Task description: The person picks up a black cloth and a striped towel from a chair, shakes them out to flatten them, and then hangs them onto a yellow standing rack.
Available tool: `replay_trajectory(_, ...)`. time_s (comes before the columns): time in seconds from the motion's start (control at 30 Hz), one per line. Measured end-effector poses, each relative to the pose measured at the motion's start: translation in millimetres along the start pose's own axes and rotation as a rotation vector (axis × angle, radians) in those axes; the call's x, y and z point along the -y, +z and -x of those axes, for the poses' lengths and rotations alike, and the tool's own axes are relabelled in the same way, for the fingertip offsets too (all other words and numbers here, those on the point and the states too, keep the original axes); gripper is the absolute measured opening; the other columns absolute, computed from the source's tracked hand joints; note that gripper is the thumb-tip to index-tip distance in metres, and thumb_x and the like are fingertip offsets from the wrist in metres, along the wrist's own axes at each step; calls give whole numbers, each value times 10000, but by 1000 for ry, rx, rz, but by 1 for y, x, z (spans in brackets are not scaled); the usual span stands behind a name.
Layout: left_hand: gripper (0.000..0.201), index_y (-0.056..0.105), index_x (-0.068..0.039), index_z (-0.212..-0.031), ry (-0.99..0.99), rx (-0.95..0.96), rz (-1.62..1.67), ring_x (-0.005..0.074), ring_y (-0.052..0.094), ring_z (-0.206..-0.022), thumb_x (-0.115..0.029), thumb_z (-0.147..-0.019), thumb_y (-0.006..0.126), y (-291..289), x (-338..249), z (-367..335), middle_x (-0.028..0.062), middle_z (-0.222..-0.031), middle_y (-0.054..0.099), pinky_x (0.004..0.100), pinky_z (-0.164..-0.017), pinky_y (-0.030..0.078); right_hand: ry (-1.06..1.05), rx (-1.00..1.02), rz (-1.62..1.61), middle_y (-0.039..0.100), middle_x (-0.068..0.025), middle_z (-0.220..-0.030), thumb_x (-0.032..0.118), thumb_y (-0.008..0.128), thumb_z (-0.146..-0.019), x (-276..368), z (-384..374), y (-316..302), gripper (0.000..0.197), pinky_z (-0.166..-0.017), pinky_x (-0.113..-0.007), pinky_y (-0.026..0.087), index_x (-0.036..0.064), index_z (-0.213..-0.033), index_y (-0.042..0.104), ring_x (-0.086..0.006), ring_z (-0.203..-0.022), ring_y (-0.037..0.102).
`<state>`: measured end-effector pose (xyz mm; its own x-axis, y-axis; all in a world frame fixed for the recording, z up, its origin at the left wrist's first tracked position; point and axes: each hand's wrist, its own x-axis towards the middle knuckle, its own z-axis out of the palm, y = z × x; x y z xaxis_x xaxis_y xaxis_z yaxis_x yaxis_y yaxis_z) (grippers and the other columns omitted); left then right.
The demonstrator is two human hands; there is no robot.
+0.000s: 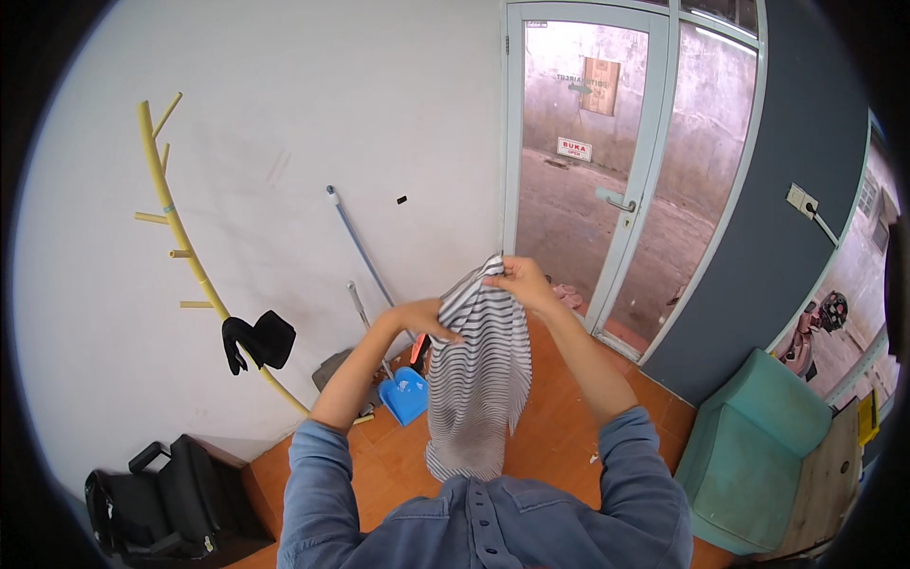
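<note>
A black-and-white striped cloth (479, 379) hangs in front of me in long folds, its lower end reaching down near my shirt front. My right hand (524, 284) pinches its top corner between thumb and fingers. On the other side, a little lower, my left hand (427, 319) grips the cloth's left edge, with some of its fingers hidden in the fabric. Whether the cloth is a garment or a plain sheet cannot be made out.
A yellow branched coat stand (185, 248) with a black item (270, 339) hanging on it leans by the left wall. Nearby are a blue dustpan (405, 395) and a blue pole (360, 248). A black chair (180, 498), a teal seat (749, 465) and a glass door (588, 190) surround the orange floor.
</note>
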<state>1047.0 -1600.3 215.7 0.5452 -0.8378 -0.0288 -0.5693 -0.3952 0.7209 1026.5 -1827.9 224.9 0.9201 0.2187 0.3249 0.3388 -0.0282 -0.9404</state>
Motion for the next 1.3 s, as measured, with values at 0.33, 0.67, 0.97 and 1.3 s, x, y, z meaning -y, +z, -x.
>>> replay_trajectory(0.33,721,635,-25,-1008,-507,224,-966,298,552,-1015,-632,-620,617,-21,35,3,139,-968,644,519,-956,235,-140,-293,344,642,-35,-814,-9,609,-798,23,5,-116,103,-644,-194,460,-15,-899,589,-65,-714,574)
replay_trajectory(0.67,283,648,-100,-836,35,-421,-1147,228,573,-810,-333,-685,704,-85,-9,42,72,-771,620,493,-942,230,-309,-557,484,620,-97,-722,130,691,-741,-16,-16,-154,208,-601,-289,415,-25,-837,591,-146,-633,524)
replay_trajectory(0.97,294,636,-111,-904,-140,-116,-887,201,575,-904,-247,-663,734,-52,-22,46,38,-799,638,526,-995,125,-398,-552,478,606,-146,-685,140,701,-728,-10,-39,-140,227,-590,-316,424,-17,-860,603,-196,-600,529)
replay_trajectory(1.3,364,600,-106,-811,187,-593,-1000,173,557,-869,-316,-568,772,-75,-56,67,16,-768,586,474,-950,192,-217,-582,446,623,-88,-743,127,697,-733,-29,-23,-150,238,-629,-288,433,-22,-902,622,-155,-663,549)
